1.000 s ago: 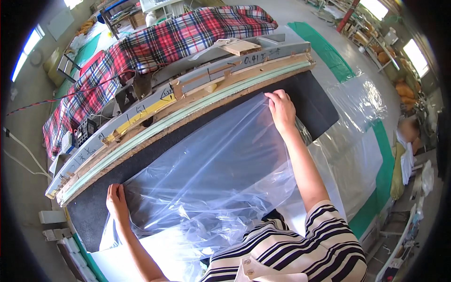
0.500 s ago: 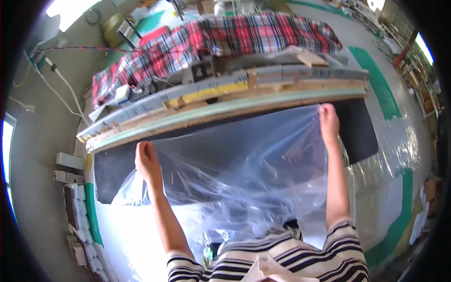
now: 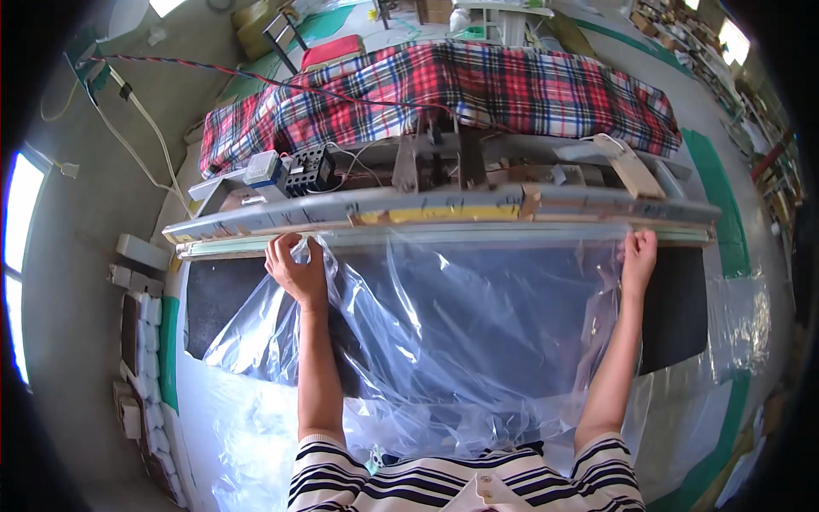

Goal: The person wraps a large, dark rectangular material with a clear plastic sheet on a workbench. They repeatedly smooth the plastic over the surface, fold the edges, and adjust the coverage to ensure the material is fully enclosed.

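Observation:
A wide sheet of clear plastic film (image 3: 478,316) stretches between my hands and hangs in creases back toward my body. My left hand (image 3: 296,271) has its fingers curled on the far left part of the film, close to the long bar. The film's far right corner is pinched in my right hand (image 3: 639,258), also near the bar. Just beyond both hands runs the long bar, a pale green strip (image 3: 478,234) beneath a grey beam (image 3: 614,207) with yellow tape. A black work surface (image 3: 674,311) lies under the film.
Behind the beam are a black electrical switch block (image 3: 309,171), a metal bracket (image 3: 437,162) and a wooden piece (image 3: 630,171). A red plaid cloth (image 3: 512,94) covers the far part. A red-and-black cable (image 3: 256,77) crosses from the left wall. White packages (image 3: 152,375) are stacked at left.
Both hands have moved forward with the film, bringing its far edge up to the long bar. The left hand's fingers have spread wider around the film. The view has shifted too.

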### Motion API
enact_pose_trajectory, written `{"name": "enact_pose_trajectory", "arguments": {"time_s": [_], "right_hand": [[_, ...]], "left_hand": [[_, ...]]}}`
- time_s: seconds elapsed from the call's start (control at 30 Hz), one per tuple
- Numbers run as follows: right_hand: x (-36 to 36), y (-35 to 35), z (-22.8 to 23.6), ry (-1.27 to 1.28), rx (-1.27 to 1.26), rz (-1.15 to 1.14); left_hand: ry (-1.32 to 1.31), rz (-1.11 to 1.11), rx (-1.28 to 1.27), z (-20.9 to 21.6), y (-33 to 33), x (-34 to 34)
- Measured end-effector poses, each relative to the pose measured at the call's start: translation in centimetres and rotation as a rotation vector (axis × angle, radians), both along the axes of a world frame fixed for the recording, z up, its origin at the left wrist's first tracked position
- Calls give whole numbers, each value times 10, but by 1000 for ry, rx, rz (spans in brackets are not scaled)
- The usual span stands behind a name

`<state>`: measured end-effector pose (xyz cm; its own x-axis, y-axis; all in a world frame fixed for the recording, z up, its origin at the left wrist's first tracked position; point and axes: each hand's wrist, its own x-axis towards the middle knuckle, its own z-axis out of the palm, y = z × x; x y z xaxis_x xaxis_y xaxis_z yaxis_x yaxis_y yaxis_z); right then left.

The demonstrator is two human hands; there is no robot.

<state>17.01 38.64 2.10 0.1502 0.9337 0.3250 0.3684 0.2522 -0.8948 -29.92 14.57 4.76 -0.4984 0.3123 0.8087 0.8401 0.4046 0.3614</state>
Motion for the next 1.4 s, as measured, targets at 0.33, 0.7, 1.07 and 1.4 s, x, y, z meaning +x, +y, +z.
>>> {"name": "enact_pose_trajectory", "arguments": {"time_s": [0.33,0.7,1.07,1.4], "right_hand": [[-11,-11,-2,274,-17,40],[14,-108,74,295,45,302],[-9,-126,75,212,13,399],[50,-81,-9,-262,-236,300]], "left_hand": [[-138,-62,176,-2,-9,-23],[-247,-173,-372,-29,-255,40],[-632,-281,-700,-155,-267,77],[-698,-192,-1233,-284,-125,57]]}}
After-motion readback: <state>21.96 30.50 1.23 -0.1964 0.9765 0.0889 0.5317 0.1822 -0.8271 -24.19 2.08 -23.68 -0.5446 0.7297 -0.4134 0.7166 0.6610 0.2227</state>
